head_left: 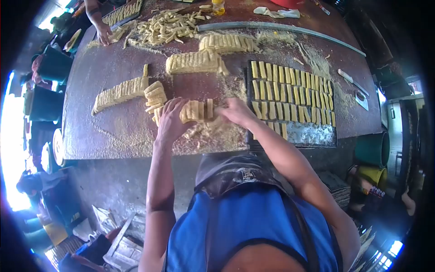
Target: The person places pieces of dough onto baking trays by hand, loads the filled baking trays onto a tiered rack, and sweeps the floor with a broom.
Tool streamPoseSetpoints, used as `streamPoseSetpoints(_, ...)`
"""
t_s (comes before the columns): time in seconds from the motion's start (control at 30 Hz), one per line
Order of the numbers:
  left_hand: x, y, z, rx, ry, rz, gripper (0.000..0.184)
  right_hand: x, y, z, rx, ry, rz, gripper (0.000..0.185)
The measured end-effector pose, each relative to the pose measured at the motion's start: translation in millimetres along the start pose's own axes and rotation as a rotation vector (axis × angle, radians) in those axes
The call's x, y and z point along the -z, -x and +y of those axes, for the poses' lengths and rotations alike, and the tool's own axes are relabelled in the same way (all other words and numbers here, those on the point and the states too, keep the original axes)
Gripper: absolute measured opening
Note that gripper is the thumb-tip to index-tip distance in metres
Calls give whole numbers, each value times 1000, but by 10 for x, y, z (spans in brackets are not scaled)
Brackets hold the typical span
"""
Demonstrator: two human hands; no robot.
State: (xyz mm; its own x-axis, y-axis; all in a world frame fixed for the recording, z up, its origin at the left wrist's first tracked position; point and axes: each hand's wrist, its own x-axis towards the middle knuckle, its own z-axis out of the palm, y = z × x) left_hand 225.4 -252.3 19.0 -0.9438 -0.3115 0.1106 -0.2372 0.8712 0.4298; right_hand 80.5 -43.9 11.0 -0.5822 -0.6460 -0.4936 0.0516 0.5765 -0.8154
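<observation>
Dough strips point(195, 110) in 1 row, left hand point(170, 119) spread wide on them, right hand point(236, 111), grip unclear

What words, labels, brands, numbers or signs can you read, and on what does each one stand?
None can be read.
Pale emblem on the dark garment at the person's waist: too blurred for any lettering.
Yellow bottle at the far edge: too small to tell any label.
</observation>
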Motion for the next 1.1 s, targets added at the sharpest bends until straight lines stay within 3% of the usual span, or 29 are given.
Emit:
streamPoseSetpoints(0.03,24,-74,-98,-85,-29,-66,78,-164,-180,-60,-71,107,82,46)
streamPoseSetpoints(0.07,36,-135,-179,-171,-57,-132,86,-272,-331,-99,-4,239,146,51)
streamPoseSetpoints(0.1,35,-177,-222,-176,-42,-140,86,-362,-423,-149,64,371,208,55)
streamPoseSetpoints(0.17,27,-320,-266,-151,-74,-402,100,-532,-515,-195,26,398,274,56)
streamPoseSetpoints(0.23,-187,-341,-397,-172,1,-374,98,-688,-534,-142,-23,423,336,57)
streamPoseSetpoints(0.3,-232,-290,-378,-177,34,-249,92,-778,-545,-63,-54,41,473,50)
streamPoseSetpoints(0.33,-281,-262,-403,-225,46,-171,87,-784,-564,-54,-67,41,486,50)
streamPoseSetpoints(0.4,-316,-237,-412,-239,47,-141,86,-779,-608,-50,-187,-94,264,43)
streamPoseSetpoints(0.5,-354,-201,-398,-241,60,-95,84,-868,-470,-346,-134,80,409,33)
streamPoseSetpoints(0.57,-368,-189,-362,-211,44,-49,85,-846,-542,-294,-173,-16,377,28)
streamPoseSetpoints(0.63,-383,-185,-360,-192,96,-57,80,-797,-529,-330,-307,-495,137,32)
streamPoseSetpoints(0.67,-382,-182,-359,-165,144,-55,75,-857,-562,-365,-309,-146,226,31)
streamPoseSetpoints(0.77,-460,-162,-390,-162,142,-17,76,-985,-687,-129,-142,34,262,29)
streamPoseSetpoints(0.83,-450,-163,-382,-163,110,-26,84,-924,-635,-154,-119,-91,252,28)
streamPoseSetpoints(0.9,-400,-171,-337,-165,83,-33,92,-794,-676,-52,-73,-254,166,41)
streamPoseSetpoints(0.97,-215,-186,-186,-141,92,-160,96,-668,-615,-15,-56,-162,146,41)
streamPoseSetpoints(1.0,-155,-190,-110,-102,84,-189,104,-541,-519,-44,-48,-400,65,41)
streamPoseSetpoints(1.03,-124,-198,-86,-143,120,-136,107,-375,-402,-56,-34,-635,-15,42)
streamPoseSetpoints(1.07,-124,-176,-70,-145,160,-42,103,-247,-221,-26,-12,-720,83,45)
streamPoseSetpoints(1.1,-134,-121,-35,-142,199,46,98,48,-137,128,17,-523,-10,57)
